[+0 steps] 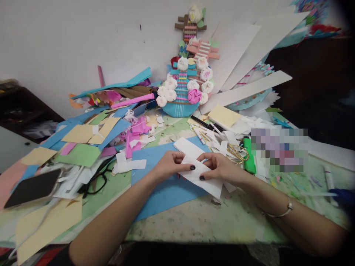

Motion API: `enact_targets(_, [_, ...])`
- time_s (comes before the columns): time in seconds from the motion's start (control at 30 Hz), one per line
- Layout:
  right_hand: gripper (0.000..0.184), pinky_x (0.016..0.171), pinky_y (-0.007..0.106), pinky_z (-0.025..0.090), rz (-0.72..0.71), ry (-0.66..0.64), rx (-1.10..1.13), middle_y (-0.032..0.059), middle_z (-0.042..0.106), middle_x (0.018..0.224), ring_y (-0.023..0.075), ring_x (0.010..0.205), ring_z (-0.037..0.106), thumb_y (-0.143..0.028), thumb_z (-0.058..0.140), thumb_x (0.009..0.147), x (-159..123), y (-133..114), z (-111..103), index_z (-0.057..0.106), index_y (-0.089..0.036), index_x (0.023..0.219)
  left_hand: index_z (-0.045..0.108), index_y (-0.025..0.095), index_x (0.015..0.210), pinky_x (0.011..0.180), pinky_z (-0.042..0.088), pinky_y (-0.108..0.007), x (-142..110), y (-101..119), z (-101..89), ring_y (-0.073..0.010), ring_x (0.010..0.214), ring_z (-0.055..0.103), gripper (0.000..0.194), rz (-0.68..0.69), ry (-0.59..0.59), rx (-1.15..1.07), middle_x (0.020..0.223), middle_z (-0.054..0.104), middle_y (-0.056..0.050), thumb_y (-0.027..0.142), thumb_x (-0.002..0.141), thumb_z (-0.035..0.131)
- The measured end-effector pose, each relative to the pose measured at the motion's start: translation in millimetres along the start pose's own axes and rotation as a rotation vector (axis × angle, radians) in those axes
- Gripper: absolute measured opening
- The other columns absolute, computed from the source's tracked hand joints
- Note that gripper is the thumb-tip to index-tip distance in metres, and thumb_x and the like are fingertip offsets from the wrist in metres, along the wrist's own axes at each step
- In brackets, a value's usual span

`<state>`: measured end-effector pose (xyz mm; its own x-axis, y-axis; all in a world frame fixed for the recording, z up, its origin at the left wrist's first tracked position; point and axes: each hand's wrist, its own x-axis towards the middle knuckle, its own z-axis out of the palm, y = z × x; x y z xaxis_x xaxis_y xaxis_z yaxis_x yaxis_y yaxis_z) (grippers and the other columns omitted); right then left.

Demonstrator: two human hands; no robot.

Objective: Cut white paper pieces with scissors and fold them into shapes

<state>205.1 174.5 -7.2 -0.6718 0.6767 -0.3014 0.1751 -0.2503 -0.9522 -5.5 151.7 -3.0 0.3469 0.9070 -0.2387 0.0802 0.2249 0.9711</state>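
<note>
A long white paper strip (194,151) lies slantwise over a blue paper sheet (169,192) in the middle of the table. My left hand (170,164) pinches the strip from the left, thumb on top. My right hand (222,168) pinches it from the right, thumb on top, close to the left thumb. Both hands are closed on the strip, which bends slightly between them. A thin bracelet (280,213) sits on my right wrist.
Coloured paper scraps (83,147) cover the left side, with a black phone (33,187) and black glasses (95,181). Gold scissors (237,151), a green object (249,159) and markers (206,123) lie right of my hands. A paper flower ornament (184,88) stands at the back, beside leaning white boards (244,92).
</note>
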Motion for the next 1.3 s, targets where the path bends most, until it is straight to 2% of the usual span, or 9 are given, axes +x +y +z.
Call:
enact_targets(0.17, [0.032, 0.041, 0.016, 0.034, -0.008, 0.027, -0.014, -0.0025, 0.066, 0.064, 0.008, 0.046, 0.054, -0.02, 0.077, 0.062, 1, 3, -3, 0.057, -0.017, 0.087, 0.066, 0.009, 0.065, 0.038, 0.034, -0.017, 1, -1, -2.2, -0.0069, 0.04, 0.049, 0.031, 0.06, 0.076, 0.081, 0.048, 0.056, 0.001, 0.039, 0.063, 0.074])
enact_targets(0.37, [0.023, 0.047, 0.019, 0.035, 0.005, 0.131, -0.033, -0.0015, 0.065, 0.06, 0.0088, 0.05, 0.055, -0.023, 0.079, 0.058, 4, -2, -17, 0.062, -0.014, 0.071, 0.066, 0.009, 0.068, 0.038, 0.036, -0.018, 3, -1, -13.5, -0.0089, 0.041, 0.052, 0.035, 0.082, 0.189, 0.06, 0.052, 0.06, -0.001, 0.043, 0.063, 0.073])
enact_targets(0.53, [0.023, 0.049, 0.019, 0.037, 0.008, 0.119, -0.017, -0.0003, 0.066, 0.061, 0.0096, 0.052, 0.056, -0.026, 0.08, 0.058, 1, -6, -25, 0.065, -0.014, 0.072, 0.064, 0.01, 0.064, 0.04, 0.04, -0.019, 1, 2, -7.6, -0.0096, 0.043, 0.054, 0.035, 0.104, 0.224, -0.004, 0.053, 0.061, -0.001, 0.042, 0.061, 0.076])
enact_targets(0.7, [0.027, 0.049, 0.018, 0.037, -0.019, 0.087, -0.01, 0.0019, 0.069, 0.071, 0.0102, 0.056, 0.057, -0.032, 0.078, 0.063, 0, -8, -15, 0.069, -0.013, 0.08, 0.064, 0.009, 0.066, 0.045, 0.042, -0.021, 0, -3, 6.1, -0.0105, 0.048, 0.054, 0.037, 0.101, 0.188, -0.055, 0.057, 0.062, -0.002, 0.044, 0.06, 0.077])
enact_targets(0.83, [0.026, 0.044, 0.018, 0.032, -0.028, 0.086, -0.02, 0.0001, 0.066, 0.064, 0.0085, 0.051, 0.052, -0.035, 0.078, 0.064, 1, -6, -9, 0.068, -0.013, 0.074, 0.064, 0.01, 0.065, 0.048, 0.04, -0.021, 0, -8, 11.9, -0.0098, 0.051, 0.052, 0.037, 0.089, 0.151, -0.045, 0.06, 0.061, -0.001, 0.044, 0.06, 0.077])
enact_targets(0.93, [0.025, 0.042, 0.019, 0.029, -0.03, 0.112, -0.058, -0.0004, 0.064, 0.059, 0.0079, 0.047, 0.049, -0.036, 0.078, 0.063, 1, -6, -12, 0.07, -0.013, 0.071, 0.063, 0.01, 0.063, 0.048, 0.035, -0.019, 0, -6, 11.6, -0.0084, 0.052, 0.049, 0.036, 0.093, 0.158, -0.028, 0.058, 0.059, 0.0, 0.043, 0.06, 0.077])
enact_targets(1.07, [0.025, 0.047, 0.021, 0.036, -0.046, 0.144, -0.059, 0.0021, 0.068, 0.065, 0.0104, 0.053, 0.053, -0.037, 0.076, 0.065, 1, -6, -21, 0.072, -0.014, 0.074, 0.063, 0.011, 0.063, 0.048, 0.031, -0.019, -1, -1, 6.6, -0.0079, 0.051, 0.048, 0.036, 0.084, 0.204, -0.026, 0.056, 0.058, 0.001, 0.042, 0.058, 0.079])
enact_targets(1.23, [0.023, 0.05, 0.021, 0.037, -0.054, 0.097, -0.089, 0.0023, 0.069, 0.068, 0.0111, 0.056, 0.055, -0.037, 0.074, 0.068, 1, -4, -22, 0.074, -0.015, 0.075, 0.069, 0.012, 0.072, 0.05, 0.037, -0.02, 1, -1, 1.7, -0.0108, 0.054, 0.054, 0.033, 0.026, 0.081, 0.016, 0.062, 0.063, 0.0, 0.035, 0.054, 0.082])
enact_targets(1.3, [0.023, 0.05, 0.021, 0.036, -0.062, 0.076, -0.132, 0.0017, 0.068, 0.066, 0.0107, 0.056, 0.054, -0.037, 0.073, 0.069, 1, -4, -19, 0.074, -0.015, 0.075, 0.071, 0.013, 0.076, 0.054, 0.039, -0.021, 1, -1, 3.6, -0.0122, 0.059, 0.056, 0.031, 0.052, 0.085, 0.076, 0.067, 0.066, -0.001, 0.034, 0.056, 0.081])
